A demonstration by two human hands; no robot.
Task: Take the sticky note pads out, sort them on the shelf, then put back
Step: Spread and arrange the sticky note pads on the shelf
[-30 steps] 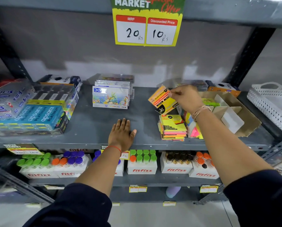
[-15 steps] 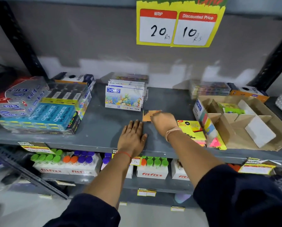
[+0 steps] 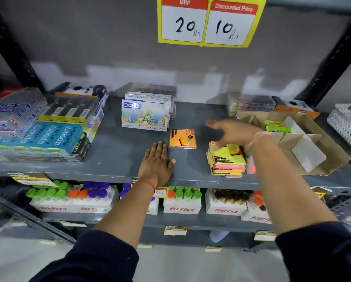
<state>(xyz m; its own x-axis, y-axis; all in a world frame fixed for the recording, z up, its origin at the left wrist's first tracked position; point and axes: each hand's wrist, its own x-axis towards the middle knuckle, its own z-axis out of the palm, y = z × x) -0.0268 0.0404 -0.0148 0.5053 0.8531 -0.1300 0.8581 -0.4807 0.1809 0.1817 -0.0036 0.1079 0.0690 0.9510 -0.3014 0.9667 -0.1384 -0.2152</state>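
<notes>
Sorting underway on grey metal shelf (image 3: 117,159), brown cardboard divider box (image 3: 313,159) at its right end.

Stack of yellow, pink and orange sticky note pads (image 3: 226,161) lies directly below the blurred right hand (image 3: 234,132), which hovers spread open and empty. One orange pad (image 3: 182,138) lies apart, leftward. Left hand (image 3: 156,161) rests flat, holding nothing, farther from the stack; the right seems better placed to reach it.
</notes>
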